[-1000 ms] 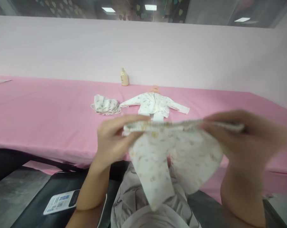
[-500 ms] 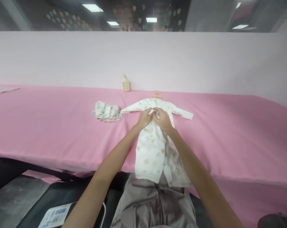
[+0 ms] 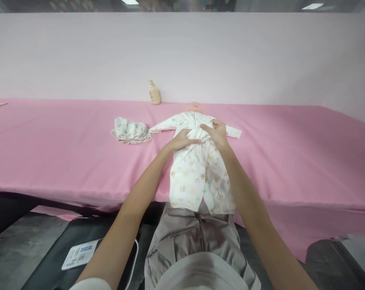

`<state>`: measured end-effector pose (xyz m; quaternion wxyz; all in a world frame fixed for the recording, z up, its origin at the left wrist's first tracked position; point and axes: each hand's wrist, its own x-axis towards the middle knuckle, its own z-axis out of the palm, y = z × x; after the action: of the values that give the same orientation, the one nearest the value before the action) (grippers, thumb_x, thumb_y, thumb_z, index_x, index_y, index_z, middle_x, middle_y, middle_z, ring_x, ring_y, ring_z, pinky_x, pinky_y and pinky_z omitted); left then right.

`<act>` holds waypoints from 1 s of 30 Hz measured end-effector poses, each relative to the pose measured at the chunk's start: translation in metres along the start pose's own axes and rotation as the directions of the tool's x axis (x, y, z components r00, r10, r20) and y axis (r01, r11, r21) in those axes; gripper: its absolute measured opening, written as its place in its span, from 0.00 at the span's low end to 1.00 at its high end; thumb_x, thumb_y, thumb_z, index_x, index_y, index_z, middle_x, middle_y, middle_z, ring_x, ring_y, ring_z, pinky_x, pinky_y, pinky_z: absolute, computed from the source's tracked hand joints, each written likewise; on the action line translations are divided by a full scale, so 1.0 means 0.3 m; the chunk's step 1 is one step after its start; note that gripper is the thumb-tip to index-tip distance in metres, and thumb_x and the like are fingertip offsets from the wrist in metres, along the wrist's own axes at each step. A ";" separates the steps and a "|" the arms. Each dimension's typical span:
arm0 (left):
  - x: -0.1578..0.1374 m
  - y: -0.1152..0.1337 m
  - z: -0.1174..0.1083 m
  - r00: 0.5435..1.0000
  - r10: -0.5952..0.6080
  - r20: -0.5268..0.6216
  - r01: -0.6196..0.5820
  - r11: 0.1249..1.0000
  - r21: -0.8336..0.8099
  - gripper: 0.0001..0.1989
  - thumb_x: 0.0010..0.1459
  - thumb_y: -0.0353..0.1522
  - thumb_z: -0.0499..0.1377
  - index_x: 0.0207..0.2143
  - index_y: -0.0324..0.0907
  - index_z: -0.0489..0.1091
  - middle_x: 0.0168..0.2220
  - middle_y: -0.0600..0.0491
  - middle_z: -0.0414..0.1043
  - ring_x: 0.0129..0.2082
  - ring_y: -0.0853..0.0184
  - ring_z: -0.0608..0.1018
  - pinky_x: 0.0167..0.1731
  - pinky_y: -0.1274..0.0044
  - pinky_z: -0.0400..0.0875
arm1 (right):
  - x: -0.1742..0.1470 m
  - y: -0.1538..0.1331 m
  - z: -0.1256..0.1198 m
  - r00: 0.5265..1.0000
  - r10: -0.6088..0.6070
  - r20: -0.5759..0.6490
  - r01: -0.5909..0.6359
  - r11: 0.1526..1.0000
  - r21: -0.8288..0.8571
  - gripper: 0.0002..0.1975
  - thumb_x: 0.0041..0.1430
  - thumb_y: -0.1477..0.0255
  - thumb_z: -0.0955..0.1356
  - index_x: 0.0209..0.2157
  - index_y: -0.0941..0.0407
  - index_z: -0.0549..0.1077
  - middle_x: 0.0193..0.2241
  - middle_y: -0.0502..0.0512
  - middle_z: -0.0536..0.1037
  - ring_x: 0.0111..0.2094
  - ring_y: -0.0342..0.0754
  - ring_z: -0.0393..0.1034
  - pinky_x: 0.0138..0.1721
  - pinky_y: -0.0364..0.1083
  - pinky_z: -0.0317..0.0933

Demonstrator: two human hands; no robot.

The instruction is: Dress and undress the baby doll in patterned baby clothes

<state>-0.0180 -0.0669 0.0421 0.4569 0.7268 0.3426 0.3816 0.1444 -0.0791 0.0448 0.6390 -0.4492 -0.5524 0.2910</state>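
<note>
A baby doll (image 3: 195, 106) lies on its back, its head by the wall, dressed in a white long-sleeved top (image 3: 188, 118). Over its lower body lie white baby pants (image 3: 188, 173) printed with small bears; the leg ends hang past the table's front edge above my lap. My left hand (image 3: 182, 141) is closed on the left side of the pants' waistband, thumb on top. On the other side my right hand (image 3: 217, 133) pinches the waistband, which is spread between both hands at the doll's middle. The doll's legs are hidden.
Left of the doll sits a folded printed cloth (image 3: 130, 131). A pump bottle (image 3: 154, 93) stands against the white wall (image 3: 230, 56). Pink cloth (image 3: 64, 157) covers the table. Below on the left, a labelled white card or phone (image 3: 81, 254) rests on a dark surface.
My hands have moved apart from their bunched hold, and the waistband now stretches wider between them. My right hand has shifted right. The camera view has tilted downward.
</note>
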 end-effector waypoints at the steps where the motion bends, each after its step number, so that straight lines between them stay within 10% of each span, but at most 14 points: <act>1: -0.005 0.003 -0.001 0.999 -0.003 0.050 0.000 0.998 0.060 0.20 0.37 0.42 0.70 0.27 0.37 0.70 0.24 0.56 0.68 0.26 0.71 0.69 0.26 0.80 0.62 | 0.001 0.000 -0.008 1.000 0.031 0.003 -0.031 0.999 0.041 0.20 0.41 0.60 0.74 0.22 0.54 0.60 0.22 0.46 0.65 0.26 0.43 0.61 0.29 0.43 0.58; 8: 0.032 -0.061 -0.011 0.988 -0.044 -0.150 -0.022 0.911 -0.412 0.21 0.44 0.39 0.65 0.38 0.34 0.71 0.31 0.49 0.76 0.29 0.66 0.77 0.32 0.75 0.70 | -0.048 -0.031 -0.012 0.855 0.125 0.504 -0.096 0.992 -0.083 0.20 0.38 0.64 0.77 0.34 0.56 0.74 0.38 0.53 0.77 0.41 0.48 0.70 0.45 0.47 0.64; 16: 0.017 -0.072 -0.035 0.984 -0.094 0.148 0.126 0.967 -0.220 0.26 0.37 0.36 0.73 0.40 0.35 0.73 0.38 0.45 0.77 0.34 0.62 0.78 0.35 0.74 0.73 | -0.010 -0.008 -0.027 0.975 0.188 0.120 -0.208 0.961 0.184 0.10 0.46 0.68 0.70 0.32 0.56 0.73 0.33 0.52 0.77 0.36 0.47 0.71 0.39 0.45 0.67; 21: 0.032 -0.085 -0.022 0.998 -0.025 0.065 0.053 0.874 -0.484 0.26 0.44 0.41 0.70 0.43 0.34 0.71 0.37 0.44 0.77 0.41 0.57 0.79 0.44 0.68 0.74 | -0.030 -0.038 -0.037 0.947 0.203 0.248 -0.251 0.951 0.182 0.14 0.47 0.63 0.72 0.35 0.54 0.71 0.31 0.51 0.76 0.29 0.44 0.70 0.31 0.43 0.66; 26: 0.050 -0.102 -0.014 0.998 -0.058 0.004 0.049 0.817 -0.575 0.19 0.54 0.42 0.63 0.41 0.36 0.71 0.38 0.44 0.78 0.43 0.58 0.79 0.45 0.69 0.74 | -0.074 -0.072 -0.032 0.754 0.304 0.582 -0.249 0.953 -0.176 0.17 0.43 0.61 0.77 0.26 0.56 0.69 0.12 0.43 0.63 0.14 0.39 0.54 0.17 0.41 0.54; 30: 0.033 -0.082 -0.028 0.995 -0.101 0.005 0.091 0.876 -0.473 0.20 0.53 0.42 0.64 0.42 0.36 0.72 0.40 0.45 0.78 0.44 0.58 0.79 0.43 0.72 0.75 | -0.060 -0.054 -0.026 0.872 0.325 0.367 -0.361 0.932 0.031 0.10 0.50 0.67 0.73 0.30 0.56 0.71 0.22 0.49 0.74 0.24 0.44 0.68 0.27 0.43 0.65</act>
<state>-0.0242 -0.0465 0.0241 0.6354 0.5718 0.2793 0.4375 0.1461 -0.1034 0.0513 0.4878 -0.4480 -0.5554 0.5029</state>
